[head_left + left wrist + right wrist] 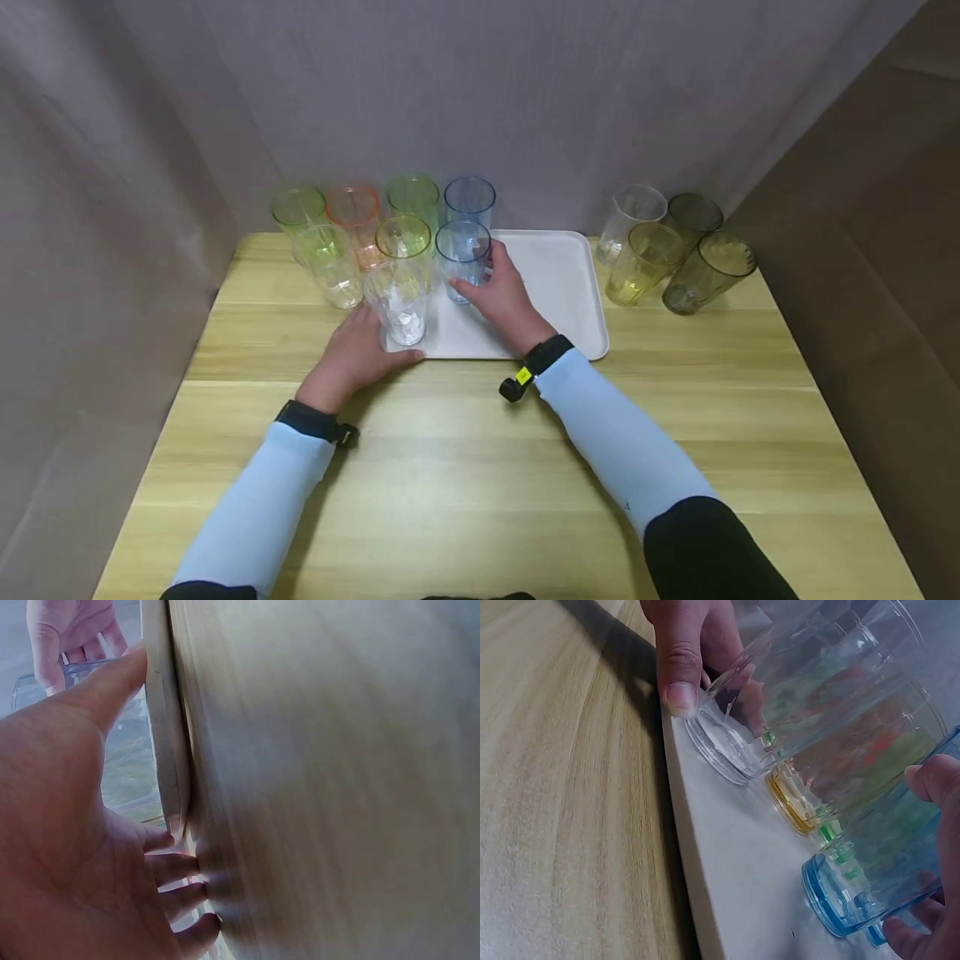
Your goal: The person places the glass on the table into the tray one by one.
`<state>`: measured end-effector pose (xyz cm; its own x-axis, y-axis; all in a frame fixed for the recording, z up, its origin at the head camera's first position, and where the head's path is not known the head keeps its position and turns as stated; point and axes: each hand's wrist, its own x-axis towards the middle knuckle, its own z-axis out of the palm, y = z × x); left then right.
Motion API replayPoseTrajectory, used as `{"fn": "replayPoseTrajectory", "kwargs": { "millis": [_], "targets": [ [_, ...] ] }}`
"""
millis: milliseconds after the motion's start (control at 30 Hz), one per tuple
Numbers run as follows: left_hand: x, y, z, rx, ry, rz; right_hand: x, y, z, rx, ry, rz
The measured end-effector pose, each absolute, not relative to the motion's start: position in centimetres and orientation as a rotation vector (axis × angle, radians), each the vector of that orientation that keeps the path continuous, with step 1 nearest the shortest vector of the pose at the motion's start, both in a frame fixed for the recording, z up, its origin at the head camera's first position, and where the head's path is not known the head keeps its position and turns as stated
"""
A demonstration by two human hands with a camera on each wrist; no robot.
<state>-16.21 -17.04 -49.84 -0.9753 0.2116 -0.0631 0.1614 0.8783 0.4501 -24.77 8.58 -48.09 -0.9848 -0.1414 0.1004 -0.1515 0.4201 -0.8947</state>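
My right hand [504, 297] holds a light-blue glass [460, 268] round its side, thumb to the left and fingers behind. The glass stands upright over the white tray [558, 287], in front of another blue glass [470, 193]. At the tray's front left corner rests my left hand [360, 354]. Its thumb lies along the front edge; the other fingers reach past the corner at the left side, as the left wrist view shows. Right beside it on the tray stands a clear glass [400, 312], with a yellow-tinted glass [793, 804] behind.
Left of the tray are a yellow-green glass [297, 207], a clear glass [333, 271] and an orange-red glass [355, 215]. A green glass [413, 193] stands at the back. Several clear, yellow and smoky glasses [641, 265] group right of the tray. Grey curtain [480, 92] backs the wooden table [450, 483].
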Motion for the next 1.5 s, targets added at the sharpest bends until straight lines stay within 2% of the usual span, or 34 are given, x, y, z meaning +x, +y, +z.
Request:
{"fn": "replayPoseTrajectory", "kwargs": {
  "millis": [300, 467, 900, 1100, 1300, 1400, 1500],
  "targets": [
    [-15.6, -16.8, -51.5, 0.284, 2.925, 0.669, -23.7, 9.5, -50.0, 0.255, -2.621, 1.693],
    [-15.5, -16.7, -52.0, 0.261, 2.916, 0.658, -22.1, 11.7, -50.2, 0.208, -2.593, 1.717],
    [-16.8, -17.1, -53.8, 0.239, 2.924, 0.670, -17.0, 23.5, -50.9, 0.048, -2.461, 1.701],
    [-17.2, -17.0, -54.0, 0.265, 2.948, 0.679, -15.7, 29.9, -50.5, -0.223, -2.313, 1.482],
    [-17.2, -16.9, -54.3, 0.279, 2.959, 0.656, -16.0, 35.7, -50.5, -0.510, -2.221, 1.347],
    [-17.0, -17.0, -54.3, 0.248, 2.944, 0.650, -17.2, 37.5, -50.8, -0.495, -2.295, 1.385],
    [-16.9, -17.0, -54.1, 0.236, 2.943, 0.655, -18.8, 38.5, -51.2, -0.370, -2.345, 1.475]
  ]
}}
